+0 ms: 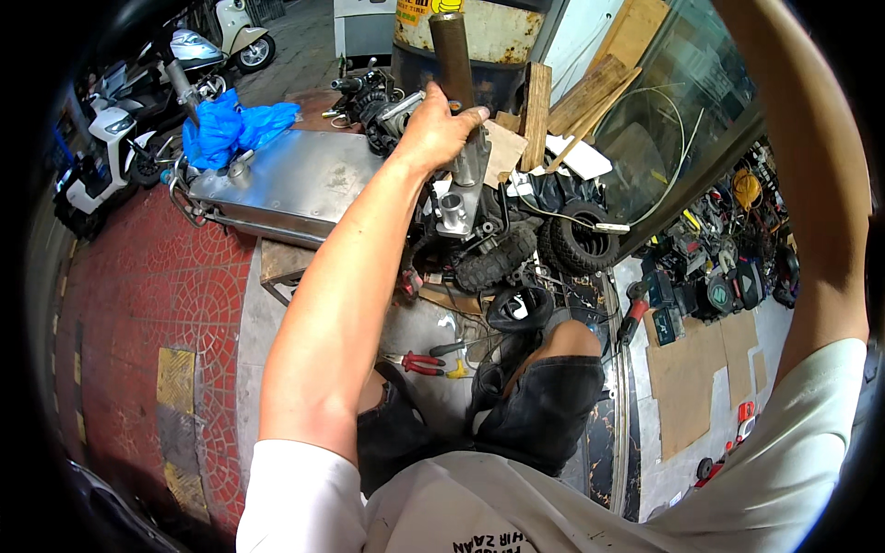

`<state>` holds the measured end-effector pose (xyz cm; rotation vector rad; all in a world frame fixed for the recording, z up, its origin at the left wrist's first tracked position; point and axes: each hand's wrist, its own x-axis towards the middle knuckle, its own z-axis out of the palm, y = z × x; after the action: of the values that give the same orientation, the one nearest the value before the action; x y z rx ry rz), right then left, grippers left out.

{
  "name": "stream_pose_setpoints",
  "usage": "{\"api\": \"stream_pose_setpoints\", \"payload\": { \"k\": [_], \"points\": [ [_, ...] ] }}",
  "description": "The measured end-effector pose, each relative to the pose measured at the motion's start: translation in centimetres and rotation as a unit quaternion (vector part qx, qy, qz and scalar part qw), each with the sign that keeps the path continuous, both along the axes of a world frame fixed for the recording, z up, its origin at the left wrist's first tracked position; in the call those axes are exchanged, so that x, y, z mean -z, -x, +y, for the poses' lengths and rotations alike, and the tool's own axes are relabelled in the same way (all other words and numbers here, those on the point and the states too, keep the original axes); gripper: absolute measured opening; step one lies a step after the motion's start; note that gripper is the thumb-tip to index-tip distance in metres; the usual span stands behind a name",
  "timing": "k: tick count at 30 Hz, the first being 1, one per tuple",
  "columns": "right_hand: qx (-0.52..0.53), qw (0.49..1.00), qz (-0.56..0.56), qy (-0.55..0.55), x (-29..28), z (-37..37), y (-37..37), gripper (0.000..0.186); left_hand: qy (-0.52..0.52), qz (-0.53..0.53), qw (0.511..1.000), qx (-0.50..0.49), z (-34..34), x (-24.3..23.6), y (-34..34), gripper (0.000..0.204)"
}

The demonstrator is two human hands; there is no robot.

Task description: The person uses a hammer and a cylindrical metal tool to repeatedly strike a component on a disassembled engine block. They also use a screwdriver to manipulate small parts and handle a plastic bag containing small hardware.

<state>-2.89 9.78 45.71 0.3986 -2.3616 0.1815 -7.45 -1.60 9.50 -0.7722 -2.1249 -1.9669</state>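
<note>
My left hand [441, 127] reaches far forward and is closed on an upright metal tube [451, 51], its upper part brown and dull. The thumb lies on the near side, and the other fingers are partly hidden. Below the hand, a silver cylinder [466, 169] continues down to a metal bracket with a short round collar [452, 212]. Chunky black tyres [498, 260] lie just below and beside these parts. My right arm [820, 166] is raised along the right side; its hand is beyond the upper edge of the picture.
Left of the tube is a metal box [295, 180] with a blue plastic bag [221, 129]. Red-handled pliers [419, 363] lie on the ground between my legs. Wooden boards [536, 115] and a rusty drum [516, 37] stand behind. Tools crowd the right; scooters [111, 138] stand left.
</note>
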Motion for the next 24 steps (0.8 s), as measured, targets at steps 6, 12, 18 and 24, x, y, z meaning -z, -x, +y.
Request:
{"api": "stream_pose_setpoints", "payload": {
  "k": [6, 12, 18, 24],
  "points": [
    [0.046, 0.975, -0.142, -0.166, 9.3, 2.4, -5.6, 0.046, -0.059, -0.014, 0.998, 0.024, 1.4, -0.7, -0.2, 0.052],
    [-0.065, 0.92, -0.131, 0.365, 29.9, 10.5, -5.6, 0.048, -0.022, -0.052, 0.998, -0.008, -0.7, -1.0, -1.5, 0.044],
    [-0.09, 0.502, -0.12, 0.852, 50.9, 7.3, -10.0, 0.036, 0.021, -0.058, 0.997, 0.04, -0.8, -2.5, -2.2, 0.042],
    [-0.147, 0.143, -0.226, 0.952, 57.4, 2.7, -10.8, 0.032, 0.011, -0.107, 0.993, 0.04, -1.2, -2.8, -2.8, 0.041]
  ]
}}
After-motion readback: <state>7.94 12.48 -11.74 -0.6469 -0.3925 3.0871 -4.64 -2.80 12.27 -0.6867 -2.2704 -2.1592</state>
